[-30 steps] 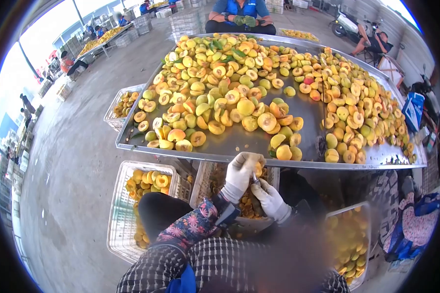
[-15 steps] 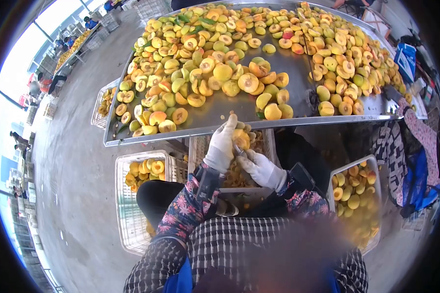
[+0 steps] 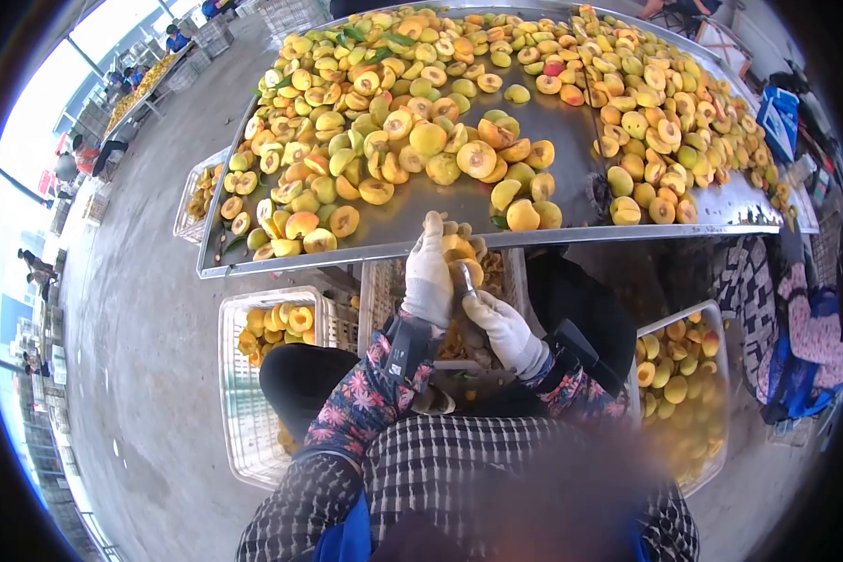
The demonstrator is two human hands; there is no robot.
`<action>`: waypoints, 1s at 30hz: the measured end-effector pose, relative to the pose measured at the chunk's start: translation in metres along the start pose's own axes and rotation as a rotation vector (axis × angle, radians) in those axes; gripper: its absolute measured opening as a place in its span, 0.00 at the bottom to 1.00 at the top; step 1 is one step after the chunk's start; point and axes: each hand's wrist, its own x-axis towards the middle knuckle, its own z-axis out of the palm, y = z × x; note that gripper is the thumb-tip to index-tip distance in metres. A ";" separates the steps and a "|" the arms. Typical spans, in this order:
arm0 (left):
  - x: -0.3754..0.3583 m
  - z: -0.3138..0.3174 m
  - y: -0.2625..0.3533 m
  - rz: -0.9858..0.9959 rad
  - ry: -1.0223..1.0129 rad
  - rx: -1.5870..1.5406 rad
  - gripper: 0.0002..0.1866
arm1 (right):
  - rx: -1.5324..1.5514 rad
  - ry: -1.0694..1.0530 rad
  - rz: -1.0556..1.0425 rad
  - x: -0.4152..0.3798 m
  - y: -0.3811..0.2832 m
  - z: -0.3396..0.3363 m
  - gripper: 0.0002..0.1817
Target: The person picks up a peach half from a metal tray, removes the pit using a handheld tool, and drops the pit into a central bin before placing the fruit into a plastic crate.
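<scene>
My left hand (image 3: 428, 276), in a white glove, is closed around a yellow peach half (image 3: 455, 249) just below the near edge of the metal table (image 3: 337, 259). In my right hand (image 3: 504, 330), also gloved, is a short shiny metal pitting tool (image 3: 467, 279). Its tip is against the peach; whether it is spoon-shaped or a blade is hard to make out. Under both hands stands a crate (image 3: 375, 295) holding peach scraps. Many halved peaches (image 3: 428, 139) lie heaped on the table, some with brown centres showing.
A white crate (image 3: 239, 393) of peach halves stands by my left knee. Another crate (image 3: 724, 412) with peaches is at my right. A co-worker's pink patterned sleeve (image 3: 815, 328) shows at the far right. More people sit at a distant table (image 3: 145, 94).
My left hand has tipped, and the peach half has turned in it. My right hand has shifted slightly, showing more of the metal tool. The co-worker's pink sleeve has dropped away from the table.
</scene>
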 end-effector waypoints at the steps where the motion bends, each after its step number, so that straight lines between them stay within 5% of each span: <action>1: 0.003 0.000 0.000 -0.024 0.002 -0.048 0.19 | -0.021 -0.023 -0.013 -0.001 -0.002 -0.002 0.15; 9: 0.014 -0.038 0.041 0.047 -0.077 -0.177 0.14 | -0.381 0.061 0.074 -0.004 -0.004 -0.036 0.13; 12: -0.013 -0.061 0.096 0.455 0.012 0.342 0.13 | -1.273 0.230 -0.132 -0.001 0.009 -0.050 0.18; 14: -0.019 -0.099 0.143 0.529 0.244 0.601 0.12 | -1.338 0.256 0.022 -0.001 0.008 -0.049 0.21; 19: -0.035 -0.140 0.194 1.279 0.936 1.927 0.18 | -1.379 0.301 0.069 0.001 0.012 -0.049 0.20; 22: 0.007 -0.140 0.184 1.003 0.406 1.645 0.20 | -1.341 0.318 0.041 0.004 0.012 -0.045 0.20; 26: 0.044 -0.094 0.148 0.977 0.336 2.172 0.20 | -1.306 0.320 -0.102 0.006 0.024 -0.053 0.20; 30: 0.084 -0.093 0.139 0.631 0.515 2.480 0.20 | -1.290 0.291 -0.244 0.009 0.036 -0.069 0.22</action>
